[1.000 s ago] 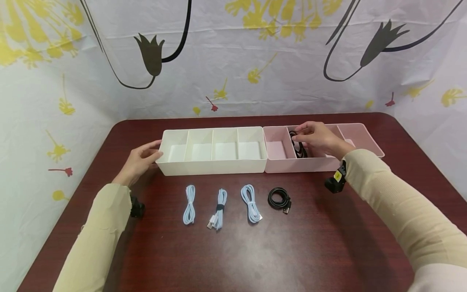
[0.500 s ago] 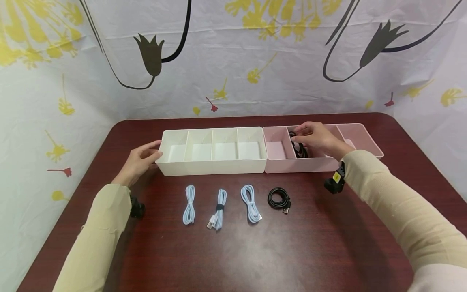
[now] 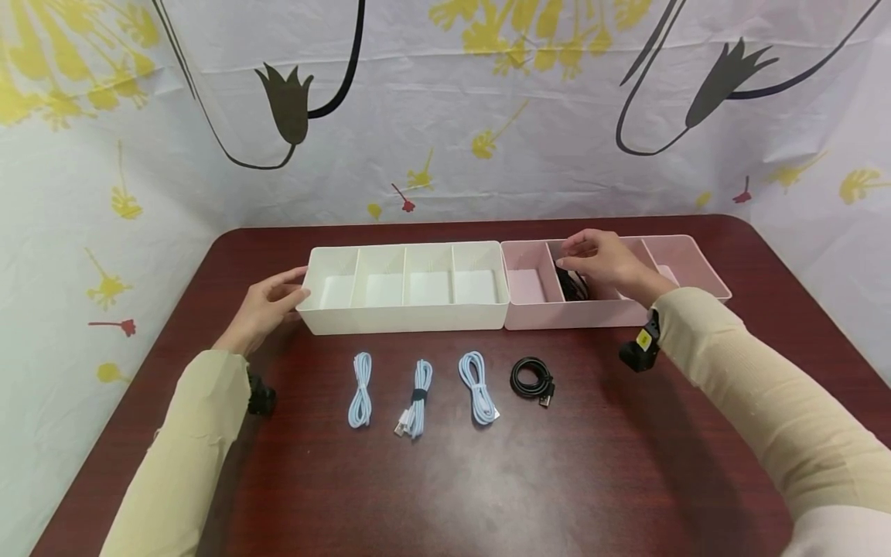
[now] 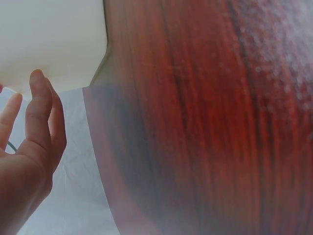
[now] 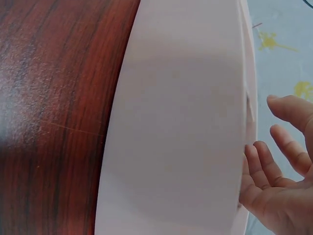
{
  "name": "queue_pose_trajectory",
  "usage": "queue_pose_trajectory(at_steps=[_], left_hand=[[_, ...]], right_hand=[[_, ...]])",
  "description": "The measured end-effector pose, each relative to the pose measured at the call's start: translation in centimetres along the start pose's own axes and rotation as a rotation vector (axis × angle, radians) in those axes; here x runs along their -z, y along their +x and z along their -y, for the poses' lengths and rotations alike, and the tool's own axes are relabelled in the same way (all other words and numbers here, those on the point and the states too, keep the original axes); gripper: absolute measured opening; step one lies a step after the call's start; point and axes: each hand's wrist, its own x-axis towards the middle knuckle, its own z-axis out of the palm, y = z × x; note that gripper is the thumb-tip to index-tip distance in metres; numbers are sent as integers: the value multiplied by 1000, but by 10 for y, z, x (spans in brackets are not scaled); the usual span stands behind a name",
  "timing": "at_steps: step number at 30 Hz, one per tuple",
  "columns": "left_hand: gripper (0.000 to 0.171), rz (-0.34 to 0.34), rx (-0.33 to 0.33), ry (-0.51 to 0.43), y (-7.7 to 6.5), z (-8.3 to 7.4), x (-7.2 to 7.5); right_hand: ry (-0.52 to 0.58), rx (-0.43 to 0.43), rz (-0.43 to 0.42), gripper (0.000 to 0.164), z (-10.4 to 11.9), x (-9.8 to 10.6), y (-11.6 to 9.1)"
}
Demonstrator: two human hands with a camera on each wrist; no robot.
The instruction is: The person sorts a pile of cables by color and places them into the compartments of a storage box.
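Observation:
My left hand (image 3: 263,308) rests its fingertips on the left end of a white divided box (image 3: 411,319); in the left wrist view its fingers (image 4: 39,110) lie fairly straight against the box's end wall. Over the second compartment of a pink divided box (image 3: 557,316), my right hand (image 3: 607,267) has its thumb and fingers apart. A coiled black cable (image 3: 572,285) lies low in that compartment, partly hidden by the hand. No cable shows between the right fingers (image 5: 288,147) in the right wrist view; some fingertips dip behind the pink wall.
On the dark wooden table (image 3: 445,495), in front of the boxes, lie a pale blue cable bundle (image 3: 360,391), another with a black strap (image 3: 419,396), a third (image 3: 479,388) and a coiled black cable (image 3: 532,379). A patterned cloth (image 3: 445,116) hangs behind.
The black cable at my right hand has dropped lower into the pink compartment, and the fingers have let go of it. My left hand has stayed at the white box.

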Motion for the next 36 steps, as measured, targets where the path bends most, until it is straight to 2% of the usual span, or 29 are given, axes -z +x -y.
queue_pose_trajectory(at_steps=[8,26,36], left_hand=[[56,-5,1,3,0,-1,0],[57,-1,3,2,0,-2,0],[57,0,5,-2,0,-2,0]], right_hand=[[47,13,-13,40,2,3,0],[60,0,-20,41,6,2,-13],[166,7,-22,40,8,-2,-22]])
